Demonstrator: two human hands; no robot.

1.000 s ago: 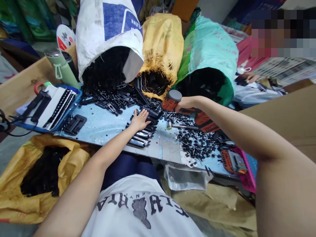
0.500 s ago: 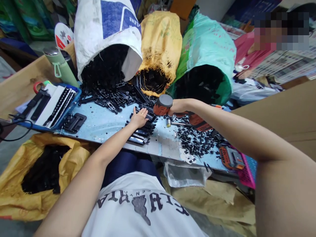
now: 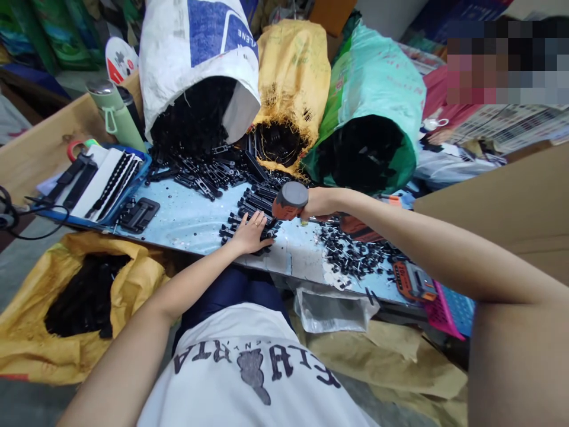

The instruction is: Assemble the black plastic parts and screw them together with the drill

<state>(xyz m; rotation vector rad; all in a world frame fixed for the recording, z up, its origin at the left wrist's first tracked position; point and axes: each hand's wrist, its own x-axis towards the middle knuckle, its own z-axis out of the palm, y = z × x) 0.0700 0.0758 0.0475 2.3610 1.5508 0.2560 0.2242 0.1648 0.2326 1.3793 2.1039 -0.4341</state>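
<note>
The job looks partway: the left hand (image 3: 249, 235) lies spread on lined-up black parts (image 3: 261, 196), the right hand (image 3: 318, 203) grips a drill (image 3: 290, 201), and many screws (image 3: 355, 252) lie unused.

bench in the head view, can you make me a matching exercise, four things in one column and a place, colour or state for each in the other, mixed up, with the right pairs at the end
Column one
1. left hand
2. power tool
3. flask
4. middle sack

Column two
A. yellow, with a frayed mouth
B. pale green, standing behind the blue tray
C. spread over the row of black parts
D. orange and dark grey, gripped in the right hand

Right pairs
1-C, 2-D, 3-B, 4-A
</note>
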